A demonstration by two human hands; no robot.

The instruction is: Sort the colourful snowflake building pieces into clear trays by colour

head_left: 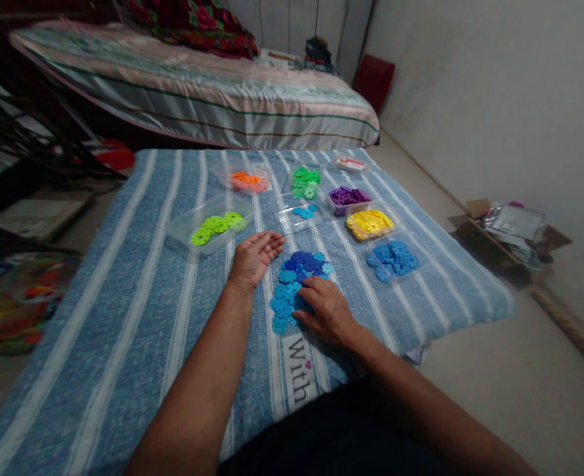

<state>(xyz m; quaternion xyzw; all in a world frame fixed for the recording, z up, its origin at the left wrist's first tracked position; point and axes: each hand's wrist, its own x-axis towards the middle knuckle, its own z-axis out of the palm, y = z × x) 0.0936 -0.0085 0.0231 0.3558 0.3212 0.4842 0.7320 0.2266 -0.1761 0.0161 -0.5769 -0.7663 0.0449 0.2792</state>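
A loose pile of light blue and dark blue plastic discs [296, 281] lies on a blue striped towel [133, 291] on the floor. My left hand [255, 254] rests palm up just left of the pile, fingers spread, nothing in it. My right hand [324, 311] lies palm down on the pile's right edge, its fingertips pressed onto the light blue discs. Whether it grips any disc is hidden under the fingers.
Clear tubs hold sorted discs: lime [215, 226], orange [246, 180], green [306, 182], light blue [304, 211], purple [349, 197], yellow [370, 223], blue [392, 258]. A mattress [213, 92] lies behind. A cardboard box [507, 235] sits by the right wall.
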